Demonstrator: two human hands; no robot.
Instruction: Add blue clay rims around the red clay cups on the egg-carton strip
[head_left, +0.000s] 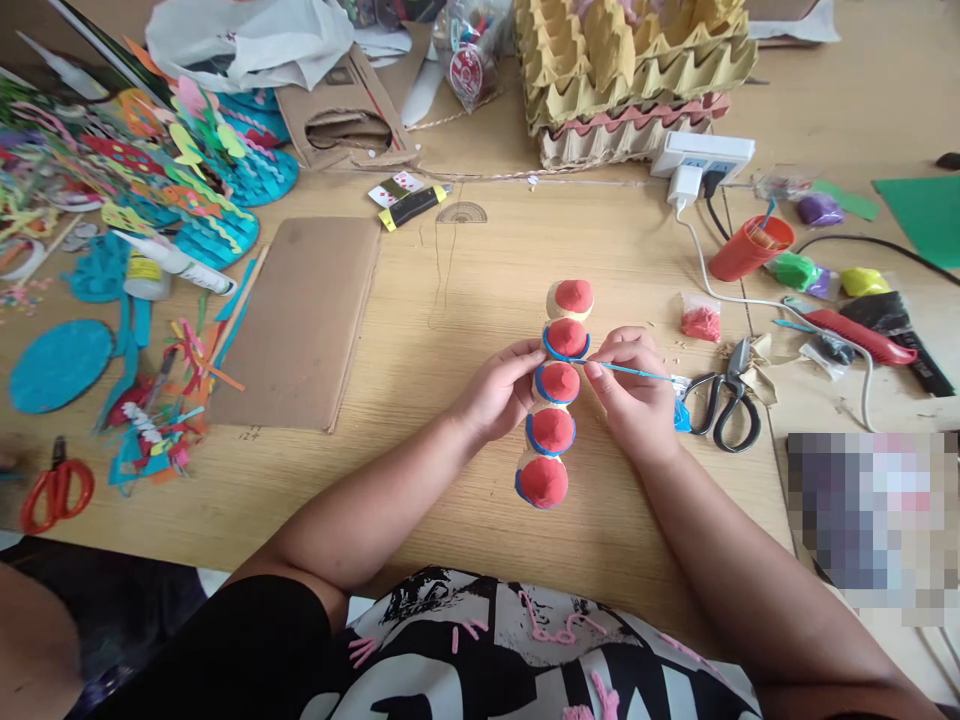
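My left hand (504, 392) grips the left side of an egg-carton strip (556, 382), its fingers partly hidden behind it. The strip is a row of several cups topped with red clay, with blue clay around the lower part of most of them. The farthest cup shows red on top and a pale, bare side. From the right, my right hand (636, 392) pinches a thin blue stick (636, 371), whose tip meets the strip between the second and third cups from the far end. Blue clay in a wrapper (681, 415) lies just beside my right hand.
Black-handled shears (726, 395) and a red clay packet (700, 318) lie to the right, near an orange cup (751, 247) and a power strip (703, 152). Egg trays (630, 80) stand behind. Leftward are cardboard (296, 320), red scissors (57, 492) and paper crafts.
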